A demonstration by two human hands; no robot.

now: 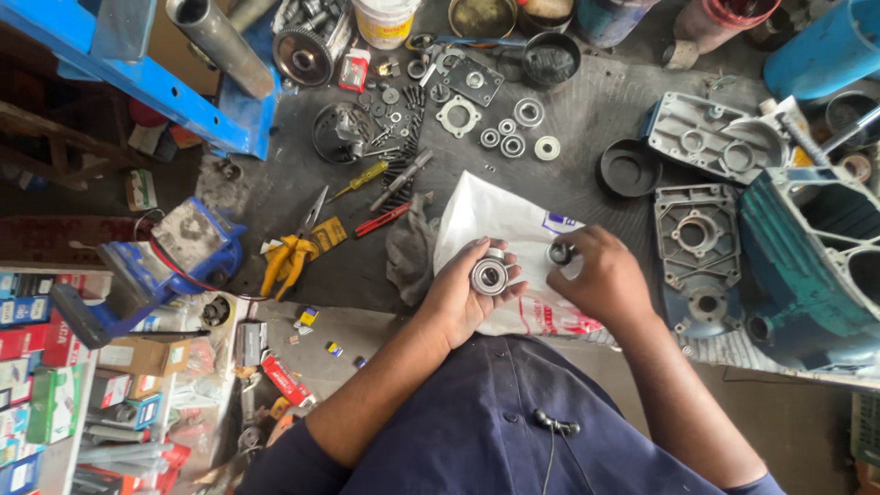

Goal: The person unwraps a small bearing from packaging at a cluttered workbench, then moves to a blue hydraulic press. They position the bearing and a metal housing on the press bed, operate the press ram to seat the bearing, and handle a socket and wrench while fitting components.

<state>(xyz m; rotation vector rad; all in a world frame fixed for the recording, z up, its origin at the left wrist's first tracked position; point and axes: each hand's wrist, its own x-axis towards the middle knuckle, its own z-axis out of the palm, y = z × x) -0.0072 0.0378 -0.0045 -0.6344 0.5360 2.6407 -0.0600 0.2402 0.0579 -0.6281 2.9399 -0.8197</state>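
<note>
Holding a silver ball bearing (pixel 489 275) in the left hand (pixel 467 293), fingers curled round its outer ring, palm turned up, the person stands over a dark, greasy workbench (pixel 587 110). Right hand (pixel 600 275) grasps a second, smaller dark bearing (pixel 560 252) between thumb and fingertips, just beside the first; the two parts are close but not touching. Both hands hover above a white plastic bag (pixel 495 215) lying flat on the bench.

Grey rag (pixel 410 252) crumpled just left of the bag. Further left, yellow-handled pliers (pixel 291 252), a yellow-handled screwdriver (pixel 362 177) and a red-handled tool (pixel 383 220). Behind the bag, a loose row of small bearings and rings (pixel 513 133), with scattered bolts and washers (pixel 403 119) beside them. Black round cap (pixel 630 168) sits right of those.

On the right side, grey cast housing covers (pixel 697 234) lie flat, and a large teal casing (pixel 807 266) stands just beside them. Blue bench vise (pixel 174 266) at the left edge, near shelves of small cartons (pixel 37 367). The person wears a dark blue shirt (pixel 486 431).
</note>
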